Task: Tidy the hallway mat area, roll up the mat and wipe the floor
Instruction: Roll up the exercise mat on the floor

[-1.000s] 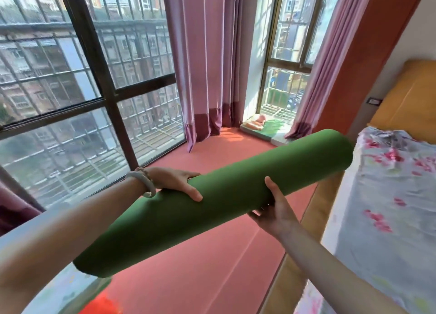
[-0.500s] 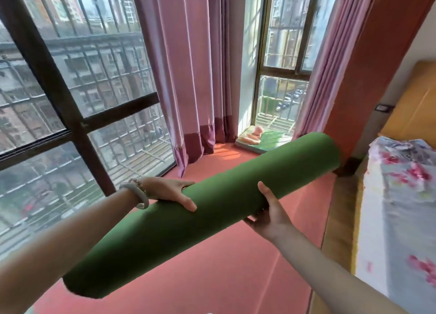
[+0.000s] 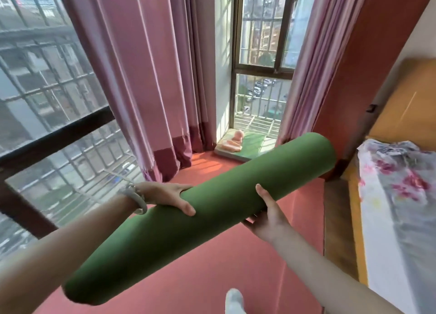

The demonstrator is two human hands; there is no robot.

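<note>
The floor (image 3: 188, 278) is a long red strip with a big window (image 3: 47, 101) on one side and the bed (image 3: 389, 219) on the other, so open room runs only straight ahead, toward the curtains (image 3: 146, 78) and the small pad (image 3: 245, 146) in the far corner. The mat (image 3: 200, 210), rolled into a thick green tube, is off the floor, held slantwise across that strip at about waist height, its far end near the bed's corner. It looks light and springy rather than stiff, and its smooth skin could slip or uncoil if the grip slackens. Both holds sit near the middle, which seems the right place for balance. Swinging it risks clipping the bed edge or the glass. The left hand (image 3: 165, 194) lies over the top, fingers and thumb curled round the roll. The right hand (image 3: 267, 216) cups it from beneath, thumb up its side.
</note>
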